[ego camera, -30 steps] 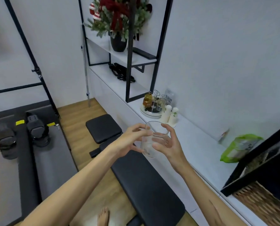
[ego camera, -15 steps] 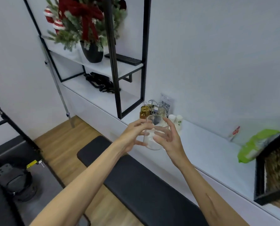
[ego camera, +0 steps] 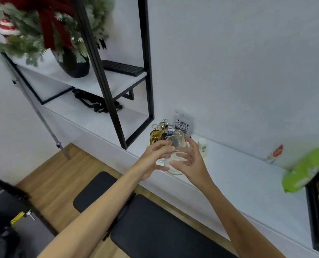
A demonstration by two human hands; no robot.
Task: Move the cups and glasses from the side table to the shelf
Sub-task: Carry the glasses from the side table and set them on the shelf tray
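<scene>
I carry a clear glass (ego camera: 175,155) upright in front of me, above the near edge of the long white shelf (ego camera: 247,175). My left hand (ego camera: 155,158) pinches it near the rim from the left. My right hand (ego camera: 189,162) cups its right side with curled fingers. Just behind the glass, on the shelf, stands a small rack with an amber glass (ego camera: 155,137) and other glassware (ego camera: 178,134), partly hidden by my hands.
A black metal frame (ego camera: 117,94) holds an upper shelf with a potted festive plant (ego camera: 71,58) and a keyboard (ego camera: 123,67). A QR sign (ego camera: 182,124), a white bottle (ego camera: 203,146) and a green pack (ego camera: 301,174) sit on the long shelf. A black padded bench (ego camera: 155,229) lies below.
My view and both hands have moved closer to the shelf. The glass, still held in both hands, now sits right in front of the rack of glassware.
</scene>
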